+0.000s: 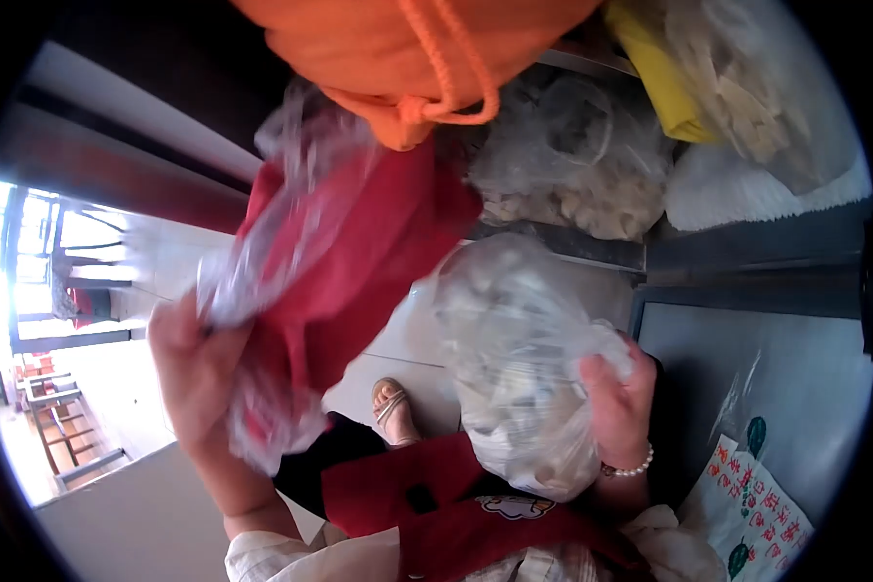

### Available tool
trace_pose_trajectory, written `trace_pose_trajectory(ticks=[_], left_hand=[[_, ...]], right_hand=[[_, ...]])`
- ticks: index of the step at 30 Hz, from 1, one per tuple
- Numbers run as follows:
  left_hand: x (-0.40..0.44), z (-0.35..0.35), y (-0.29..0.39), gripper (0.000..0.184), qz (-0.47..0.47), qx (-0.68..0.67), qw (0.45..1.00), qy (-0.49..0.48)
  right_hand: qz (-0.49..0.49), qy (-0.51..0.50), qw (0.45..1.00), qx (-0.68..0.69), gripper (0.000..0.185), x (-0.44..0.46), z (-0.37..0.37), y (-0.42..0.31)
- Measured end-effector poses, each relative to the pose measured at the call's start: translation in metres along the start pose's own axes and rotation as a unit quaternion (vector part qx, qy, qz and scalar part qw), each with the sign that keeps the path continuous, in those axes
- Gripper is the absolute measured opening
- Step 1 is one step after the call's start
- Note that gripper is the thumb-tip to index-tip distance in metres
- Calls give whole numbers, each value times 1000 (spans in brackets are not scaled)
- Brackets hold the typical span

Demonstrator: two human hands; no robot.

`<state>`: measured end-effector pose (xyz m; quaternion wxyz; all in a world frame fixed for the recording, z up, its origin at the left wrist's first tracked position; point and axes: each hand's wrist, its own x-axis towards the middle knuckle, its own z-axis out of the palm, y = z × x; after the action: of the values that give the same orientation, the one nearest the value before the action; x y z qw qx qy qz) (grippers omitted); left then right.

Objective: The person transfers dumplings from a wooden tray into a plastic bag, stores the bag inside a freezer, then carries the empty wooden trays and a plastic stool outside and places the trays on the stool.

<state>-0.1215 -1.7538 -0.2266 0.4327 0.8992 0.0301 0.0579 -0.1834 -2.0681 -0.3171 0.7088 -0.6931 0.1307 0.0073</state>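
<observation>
My left hand (pixel 199 364) is closed on a clear plastic bag (pixel 238 286) that lies against a red cloth (pixel 359 252); the cloth hangs at the left of centre, below an orange drawstring bag (pixel 407 58). Right of centre, my right hand (pixel 619 403), with a beaded bracelet at the wrist, grips the side of a translucent plastic bag (pixel 519 359). Pale items fill this bag, too blurred to make out. The two held things are apart from each other.
On a shelf at the top right are a clear bag of pale pieces (pixel 592 194), a yellow package (pixel 660 78) and white bags (pixel 747 189). A grey panel (pixel 727 359) with a handwritten sheet (pixel 757 509) stands at the right. Chairs (pixel 63 417) appear far left.
</observation>
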Motion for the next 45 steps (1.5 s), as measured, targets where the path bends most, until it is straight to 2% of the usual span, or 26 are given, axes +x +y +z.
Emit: trace_pose_trajectory(ticks=[2, 4, 5, 8, 10, 12, 14, 16, 19, 21, 24, 25, 28, 31, 34, 37, 40, 45], left_hand=[[-35, -17, -11, 20, 16, 137, 989, 44], [-57, -23, -8, 21, -31, 42, 998, 45], [-66, -16, -8, 22, -56, 11, 994, 97], [-79, -20, -14, 21, -86, 19, 988, 130], [-85, -21, -13, 20, -126, -32, 980, 149], [-91, -24, -11, 20, -147, -38, 977, 152], [-96, -27, -11, 20, -149, -3, 979, 140], [-102, -27, -10, 20, -161, 0, 972, 169], [-111, -26, -14, 19, -163, 21, 969, 182], [-122, -28, -22, 19, -158, 60, 970, 173], [-130, -31, -22, 26, -228, 188, 951, 87], [-133, -26, -25, 26, -230, 187, 946, 129], [-123, -29, -23, 25, -249, 161, 954, 46], [-127, -20, -29, 25, -211, 172, 958, 91], [-123, -14, -28, 25, -223, 235, 941, 102], [-115, -32, -20, 23, -267, 170, 949, 6], [-120, -26, -28, 24, -220, 81, 969, 78], [-122, -24, -28, 27, -236, 117, 962, 76]], right_hand=[[0, 6, 1000, 28, 23, 5, 2, -9], [-8, 4, 999, 35, 23, 14, 7, -17], [-10, 4, 998, 64, 22, 21, 12, -20], [-33, -17, 991, 128, 22, 47, 37, -28], [-9, -7, 972, 234, 23, 68, 73, -39], [-1, -55, 953, 296, 23, 99, 103, -43], [-119, -82, 959, 245, 28, 138, 133, -26], [-178, -54, 960, 212, 28, 177, 163, -10], [-243, 109, 955, 132, 25, 232, 195, 16], [-266, 146, 950, 77, 25, 266, 204, 25], [-286, 152, 946, 8, 25, 305, 213, 34], [-289, 147, 946, -13, 26, 313, 215, 36], [-292, 122, 946, -73, 26, 334, 219, 45], [-294, 92, 944, -122, 26, 346, 221, 52], [-291, 67, 940, -167, 27, 353, 225, 59], [-294, 59, 935, -192, 27, 357, 226, 66], [-295, 53, 931, -211, 28, 365, 222, 68], [-302, 49, 920, -244, 28, 370, 227, 68]])
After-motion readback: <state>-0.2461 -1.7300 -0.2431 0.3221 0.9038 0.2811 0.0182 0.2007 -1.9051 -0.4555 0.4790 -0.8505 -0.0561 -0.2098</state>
